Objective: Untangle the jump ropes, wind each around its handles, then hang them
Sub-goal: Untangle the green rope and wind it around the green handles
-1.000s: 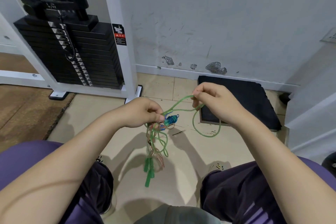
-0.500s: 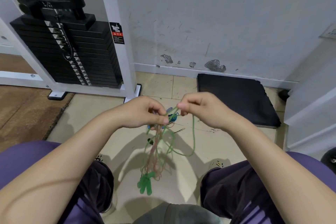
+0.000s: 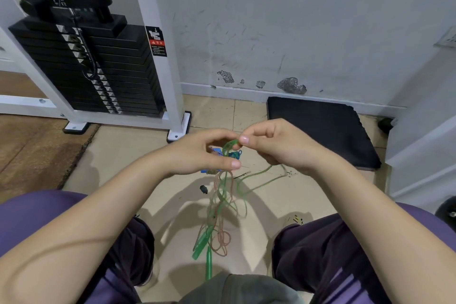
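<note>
- The green rope [image 3: 223,195] and a thin pink rope [image 3: 222,237] are hanging in one messy bunch, down toward the floor [image 3: 128,155] at 6 o'clock.
- The left hand [image 3: 197,153] is gripping the knot with the blue handle [image 3: 217,152].
- The right hand [image 3: 276,145], at 3 o'clock from it, is pinching a green loop.
- It is probably best to be pulling that loop out slowly, not yanking.

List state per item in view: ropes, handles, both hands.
green jump rope: tangled, hanging from the hands
pink jump rope: tangled with the green one, loops hanging low
green handles: dangling, unwound
blue handle: held at the left hand, partly hidden
left hand: grips the bundle
right hand: pinches a green loop
weight stack: at rest
</note>
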A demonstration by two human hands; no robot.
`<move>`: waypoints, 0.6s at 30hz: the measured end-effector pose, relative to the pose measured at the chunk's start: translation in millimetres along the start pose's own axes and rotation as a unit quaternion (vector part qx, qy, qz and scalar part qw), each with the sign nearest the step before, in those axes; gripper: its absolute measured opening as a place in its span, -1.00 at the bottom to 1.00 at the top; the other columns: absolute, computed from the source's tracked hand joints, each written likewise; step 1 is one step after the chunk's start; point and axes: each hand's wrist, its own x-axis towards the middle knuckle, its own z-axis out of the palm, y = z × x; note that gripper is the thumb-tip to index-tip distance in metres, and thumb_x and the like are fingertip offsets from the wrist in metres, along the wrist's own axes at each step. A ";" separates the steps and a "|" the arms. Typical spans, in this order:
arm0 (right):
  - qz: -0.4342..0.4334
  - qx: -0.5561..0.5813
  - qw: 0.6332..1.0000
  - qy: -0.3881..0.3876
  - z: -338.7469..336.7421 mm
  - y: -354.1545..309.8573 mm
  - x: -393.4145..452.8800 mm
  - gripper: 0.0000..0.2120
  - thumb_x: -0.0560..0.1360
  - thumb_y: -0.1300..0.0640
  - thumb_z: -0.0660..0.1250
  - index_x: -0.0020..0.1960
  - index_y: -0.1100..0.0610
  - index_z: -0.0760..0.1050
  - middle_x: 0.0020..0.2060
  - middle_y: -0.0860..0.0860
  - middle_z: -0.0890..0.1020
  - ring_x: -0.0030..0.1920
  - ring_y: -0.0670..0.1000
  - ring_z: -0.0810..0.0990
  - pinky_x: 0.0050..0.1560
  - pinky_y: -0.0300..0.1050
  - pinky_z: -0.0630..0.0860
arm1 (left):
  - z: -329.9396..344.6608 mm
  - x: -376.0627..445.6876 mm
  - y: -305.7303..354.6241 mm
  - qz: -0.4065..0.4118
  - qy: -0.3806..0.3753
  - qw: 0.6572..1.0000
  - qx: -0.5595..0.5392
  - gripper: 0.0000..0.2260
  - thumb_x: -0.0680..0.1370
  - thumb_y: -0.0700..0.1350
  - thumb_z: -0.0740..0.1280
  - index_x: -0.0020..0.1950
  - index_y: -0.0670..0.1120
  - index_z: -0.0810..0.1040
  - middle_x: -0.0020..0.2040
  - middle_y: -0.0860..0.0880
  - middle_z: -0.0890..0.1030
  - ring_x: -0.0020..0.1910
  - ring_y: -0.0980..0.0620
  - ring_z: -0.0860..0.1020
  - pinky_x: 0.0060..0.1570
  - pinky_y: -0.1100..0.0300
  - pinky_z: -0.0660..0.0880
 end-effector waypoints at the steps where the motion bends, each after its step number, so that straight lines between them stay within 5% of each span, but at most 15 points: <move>1: -0.008 0.009 1.000 -0.001 1.4 -0.4 -0.1 -0.81 0.57 0.07 0.34 -0.08 0.15 0.66 -0.58 -0.15 0.36 -0.53 -0.08 0.15 -0.49 -0.25 0.08 | 5.4 0.4 1.4 0.000 -0.030 1.000 -0.002 -0.74 0.51 -0.07 0.48 0.18 -0.01 0.61 0.10 0.02 0.69 0.11 0.11 0.62 0.19 0.15 0.52; 3: -0.026 0.037 0.998 0.047 -1.6 -1.1 -0.4 -0.80 0.58 0.09 0.31 -0.11 0.15 0.64 -0.58 -0.07 0.29 -0.53 -0.07 0.14 -0.50 -0.27 0.10 | 9.5 -0.2 3.2 -0.003 -0.056 0.998 0.005 -0.90 0.59 -0.06 0.38 0.01 -0.08 0.61 -0.07 -0.06 0.72 -0.01 0.09 0.63 0.23 0.04 0.48; 6: -0.059 0.104 0.977 0.176 -18.5 1.7 -0.3 -0.78 0.62 0.17 0.24 -0.16 0.18 0.56 -0.51 0.02 0.29 -0.49 -0.02 0.23 -0.43 -0.18 0.26 | -4.0 -2.4 3.2 -0.049 -0.031 0.998 0.006 -0.76 0.63 -0.03 0.30 -0.10 -0.17 0.60 -0.16 -0.11 0.71 -0.12 0.09 0.61 0.14 0.11 0.47; 8: -0.059 0.113 0.969 0.212 -29.9 4.3 0.0 -0.77 0.64 0.21 0.19 -0.15 0.21 0.52 -0.45 0.04 0.40 -0.44 0.00 0.35 -0.32 -0.14 0.38 | -17.0 -5.7 2.0 -0.087 -0.028 0.991 0.101 -0.74 0.64 -0.04 0.28 -0.09 -0.20 0.60 -0.13 -0.11 0.72 -0.14 0.09 0.57 0.09 0.13 0.48; 10: -0.031 0.059 0.979 0.191 -35.2 5.7 -0.1 -0.76 0.63 0.23 0.19 -0.17 0.24 0.53 -0.43 0.06 0.49 -0.43 -0.01 0.43 -0.30 -0.20 0.44 | -23.7 -9.0 -0.1 -0.107 -0.029 0.980 0.165 -0.76 0.64 -0.07 0.29 -0.15 -0.14 0.60 -0.17 -0.10 0.71 -0.21 0.11 0.54 -0.02 0.19 0.45; 13: 0.051 -0.015 0.995 0.079 -27.2 5.7 -2.1 -0.58 0.64 0.01 0.16 -0.18 0.28 0.59 -0.46 0.14 0.53 -0.49 0.05 0.43 -0.34 -0.16 0.40 | -21.1 -9.0 1.3 -0.068 -0.002 0.997 0.044 -0.78 0.65 -0.12 0.26 -0.15 -0.15 0.56 -0.39 -0.09 0.57 -0.33 0.04 0.50 -0.08 0.21 0.45; 15: 0.091 -0.047 0.994 0.037 -16.8 4.1 -2.2 -0.40 0.61 -0.24 0.06 -0.16 0.21 0.63 -0.50 0.09 0.47 -0.52 0.03 0.37 -0.38 -0.22 0.37 | -18.7 -6.4 3.5 -0.042 0.017 0.998 -0.034 -0.82 0.66 -0.13 0.24 -0.07 -0.16 0.56 -0.46 0.00 0.43 -0.43 0.04 0.40 -0.13 0.14 0.46; 18: 0.090 -0.036 0.995 0.038 -5.8 2.5 0.1 -0.43 0.58 -0.26 0.13 -0.22 0.17 0.63 -0.54 -0.02 0.32 -0.51 -0.03 0.23 -0.46 -0.22 0.21 | -12.8 -1.9 2.5 -0.047 0.031 0.998 -0.032 -0.89 0.64 -0.13 0.29 0.06 -0.10 0.59 -0.42 0.04 0.43 -0.41 0.04 0.39 -0.22 0.15 0.46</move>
